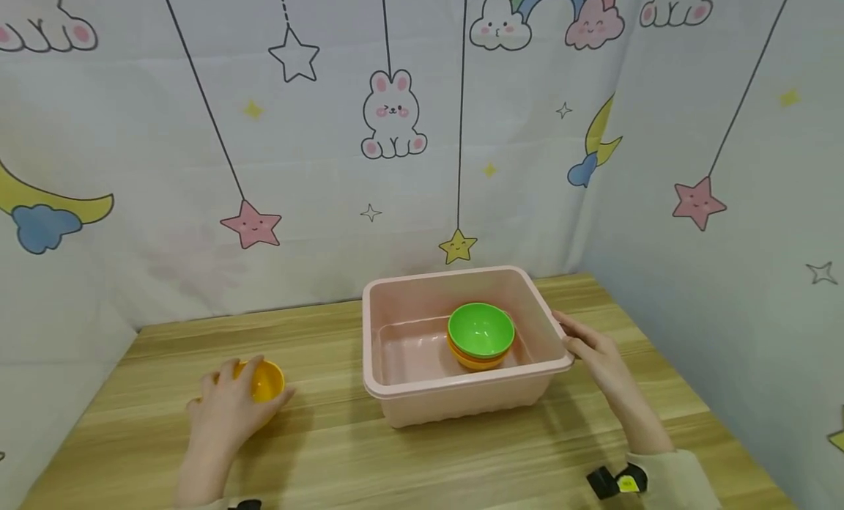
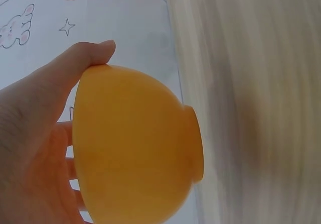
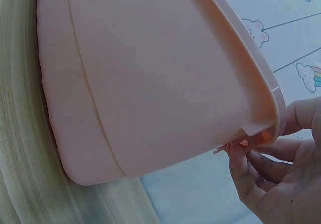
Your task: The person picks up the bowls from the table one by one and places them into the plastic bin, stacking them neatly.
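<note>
My left hand (image 1: 224, 411) grips an orange-yellow bowl (image 1: 269, 382) by its rim at the left of the table. In the left wrist view, the thumb lies at one side of the rim of this bowl (image 2: 130, 143), and its foot faces the wood, where a shadow falls. On the right, my right hand (image 1: 601, 360) holds the right-hand rim of a pink plastic tub (image 1: 461, 406), fingers curled at the edge in the right wrist view. Inside the tub, a green bowl (image 1: 481, 330) sits nested on top of orange bowls (image 1: 476, 363), whose lower parts are mostly hidden.
The wood-grain table (image 1: 316, 451) carries the tub right of its middle. Behind it hangs a white cloth (image 1: 316, 165) printed with stars and rabbits, and the cloth continues along both sides. A dark strap device (image 1: 616, 482) is on the right wrist.
</note>
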`<state>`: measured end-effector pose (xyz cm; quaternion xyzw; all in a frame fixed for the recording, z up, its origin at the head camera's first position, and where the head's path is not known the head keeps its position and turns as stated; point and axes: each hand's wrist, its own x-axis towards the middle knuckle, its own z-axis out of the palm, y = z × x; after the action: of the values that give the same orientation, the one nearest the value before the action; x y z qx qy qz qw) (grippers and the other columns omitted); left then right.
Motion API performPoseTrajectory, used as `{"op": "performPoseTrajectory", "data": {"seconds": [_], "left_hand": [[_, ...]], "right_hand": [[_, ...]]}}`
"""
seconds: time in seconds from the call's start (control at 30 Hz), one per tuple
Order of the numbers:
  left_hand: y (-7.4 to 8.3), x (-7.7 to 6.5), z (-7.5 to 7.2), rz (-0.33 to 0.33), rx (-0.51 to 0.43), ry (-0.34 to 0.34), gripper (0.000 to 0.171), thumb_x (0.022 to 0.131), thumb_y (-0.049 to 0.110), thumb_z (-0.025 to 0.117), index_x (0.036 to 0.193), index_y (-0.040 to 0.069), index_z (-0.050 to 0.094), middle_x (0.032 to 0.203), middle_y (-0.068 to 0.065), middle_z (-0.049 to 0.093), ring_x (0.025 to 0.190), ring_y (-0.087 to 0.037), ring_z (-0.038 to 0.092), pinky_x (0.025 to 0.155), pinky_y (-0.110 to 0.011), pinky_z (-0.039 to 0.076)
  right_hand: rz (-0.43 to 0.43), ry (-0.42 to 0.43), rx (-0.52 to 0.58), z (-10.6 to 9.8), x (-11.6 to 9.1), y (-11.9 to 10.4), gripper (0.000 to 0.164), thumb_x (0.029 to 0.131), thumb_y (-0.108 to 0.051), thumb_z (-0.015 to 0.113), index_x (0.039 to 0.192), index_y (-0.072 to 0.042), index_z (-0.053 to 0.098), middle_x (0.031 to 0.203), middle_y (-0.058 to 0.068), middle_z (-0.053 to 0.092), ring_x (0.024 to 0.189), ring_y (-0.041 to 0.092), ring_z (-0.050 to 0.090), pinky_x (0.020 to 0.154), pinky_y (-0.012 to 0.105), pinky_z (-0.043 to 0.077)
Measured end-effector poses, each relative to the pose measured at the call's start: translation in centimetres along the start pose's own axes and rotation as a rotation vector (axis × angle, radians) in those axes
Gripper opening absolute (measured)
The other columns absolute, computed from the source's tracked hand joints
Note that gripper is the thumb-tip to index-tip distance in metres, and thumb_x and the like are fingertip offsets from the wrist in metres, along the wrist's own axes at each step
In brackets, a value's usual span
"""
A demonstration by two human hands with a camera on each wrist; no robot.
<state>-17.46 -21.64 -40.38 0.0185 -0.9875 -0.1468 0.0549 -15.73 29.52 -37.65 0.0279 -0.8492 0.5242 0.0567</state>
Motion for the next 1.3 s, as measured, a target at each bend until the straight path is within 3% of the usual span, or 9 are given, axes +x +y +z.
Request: {"op": "performPoseTrajectory", "data": {"seconds": [0.47,0.7,0.97,1.3], "left_hand": [[3.3,0.0,-0.4,0.070,-0.007,0.051,0.087,0.077,0.071,0.060,0.138,0.010,0.047,0.137,-0.030,0.040,0.120,-0.055,0.037,0.079,-0.076,0.037],[4.4,0.2,-0.3,0.091,-0.021,0.049,0.081,0.078,0.061,0.066,0.138,0.010,0.048,0.136,-0.030,0.041,0.120,-0.055,0.036,0.080,-0.076,0.036],[5.3,0.5,-0.3,0.103,-0.019,0.040,0.080,0.079,0.059,0.067,0.138,0.010,0.048,0.139,-0.031,0.040,0.121,-0.057,0.036,0.082,-0.077,0.036],[6.0,1.0,-1.2,0.137,-0.034,0.123,0.078,0.077,0.059,0.069,0.136,0.011,0.049,0.138,-0.027,0.042,0.121,-0.053,0.038,0.084,-0.076,0.036]], "right_hand": [[-0.011,-0.003,0.006,0.0,0.0,-0.1,0.047,0.102,-0.024,0.045,0.146,-0.011,0.040,0.142,0.020,0.050,0.108,-0.010,0.051,0.087,0.015,0.041],[-0.005,-0.008,0.003,0.0,0.0,0.0,0.048,0.102,-0.025,0.044,0.147,-0.011,0.039,0.143,0.018,0.049,0.108,-0.012,0.050,0.093,0.027,0.040],[-0.022,-0.010,0.029,0.0,0.0,0.0,0.047,0.101,-0.022,0.045,0.147,-0.009,0.039,0.142,0.020,0.049,0.109,-0.008,0.051,0.085,0.014,0.042],[-0.022,-0.015,0.044,0.0,0.1,0.0,0.048,0.101,-0.021,0.045,0.147,-0.007,0.039,0.142,0.021,0.048,0.109,-0.004,0.052,0.084,0.015,0.042]]}}
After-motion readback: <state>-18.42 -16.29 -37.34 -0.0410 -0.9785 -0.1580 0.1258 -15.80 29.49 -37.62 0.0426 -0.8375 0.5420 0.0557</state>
